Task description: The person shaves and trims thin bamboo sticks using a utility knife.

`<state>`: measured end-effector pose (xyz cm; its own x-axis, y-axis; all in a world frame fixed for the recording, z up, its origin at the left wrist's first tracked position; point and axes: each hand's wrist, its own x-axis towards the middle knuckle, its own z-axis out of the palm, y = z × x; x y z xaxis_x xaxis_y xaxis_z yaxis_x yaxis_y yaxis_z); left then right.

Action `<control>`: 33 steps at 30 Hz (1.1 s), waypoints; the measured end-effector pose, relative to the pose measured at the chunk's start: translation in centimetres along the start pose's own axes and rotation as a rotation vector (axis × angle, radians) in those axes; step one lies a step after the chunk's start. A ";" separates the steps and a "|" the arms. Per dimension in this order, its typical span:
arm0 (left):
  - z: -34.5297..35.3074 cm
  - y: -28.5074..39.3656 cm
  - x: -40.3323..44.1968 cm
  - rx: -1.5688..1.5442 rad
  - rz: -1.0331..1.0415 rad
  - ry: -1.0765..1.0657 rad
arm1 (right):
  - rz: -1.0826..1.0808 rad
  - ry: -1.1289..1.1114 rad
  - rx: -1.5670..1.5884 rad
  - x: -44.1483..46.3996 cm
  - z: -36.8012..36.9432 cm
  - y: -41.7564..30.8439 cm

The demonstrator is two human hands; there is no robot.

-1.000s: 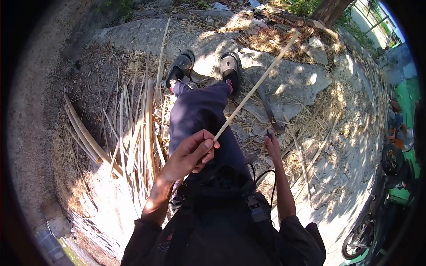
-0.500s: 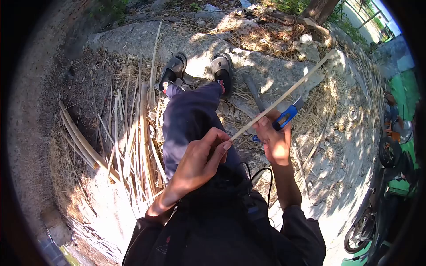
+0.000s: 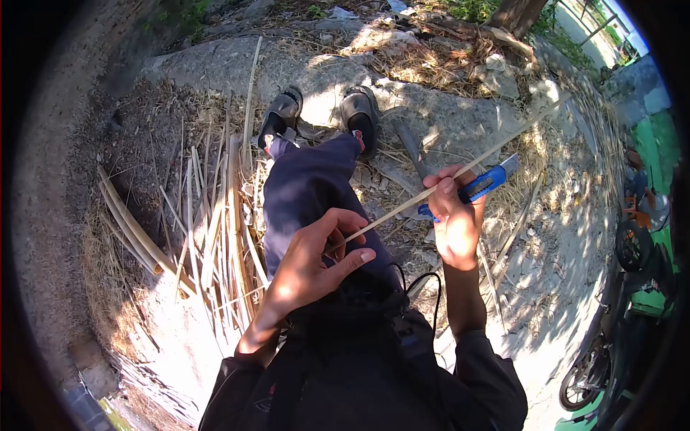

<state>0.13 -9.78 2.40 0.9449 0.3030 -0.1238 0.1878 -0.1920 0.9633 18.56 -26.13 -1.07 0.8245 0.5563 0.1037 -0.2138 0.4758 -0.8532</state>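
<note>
A long, thin pale strip (image 3: 402,205) slants up to the right across my lap, its far end over the stony ground. My left hand (image 3: 310,262) is around its lower end, fingers curled loosely and thumb apart from them. Farther along, my right hand (image 3: 453,215) pinches the strip between thumb and fingers. That same hand also holds a blue cutter (image 3: 485,184) in its palm, the metal blade pointing up and right, away from the strip.
Split strips and canes (image 3: 230,223) lie in a pile left of my legs, with thicker curved pieces (image 3: 129,215) farther left. A dark flat tool (image 3: 410,147) rests beyond my right hand. A tree trunk (image 3: 514,16) stands at the top, a motorcycle (image 3: 586,377) at lower right.
My right hand has come up from the side with the cutter and taken hold of the strip. The strip has swung lower to the right, and my left fingers have loosened.
</note>
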 end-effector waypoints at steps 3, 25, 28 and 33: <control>-0.6 -0.9 -0.4 0.022 0.002 -0.006 | -0.056 0.014 0.029 0.7 -1.4 -0.1; -0.7 -1.9 -2.0 -0.024 -0.044 0.024 | -0.131 -0.036 -0.423 -2.0 -4.0 0.7; -0.2 -1.6 -2.1 -0.016 -0.067 0.003 | -0.110 -0.245 -0.806 -3.8 -2.4 -0.1; 0.5 -0.9 -2.2 -0.025 -0.069 -0.003 | -0.267 -0.372 -1.067 -4.4 0.5 -1.0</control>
<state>-1.97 -10.74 1.70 0.9308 0.3121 -0.1904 0.2454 -0.1474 0.9582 14.87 -28.67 -0.44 0.5343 0.7747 0.3381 0.6399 -0.1094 -0.7606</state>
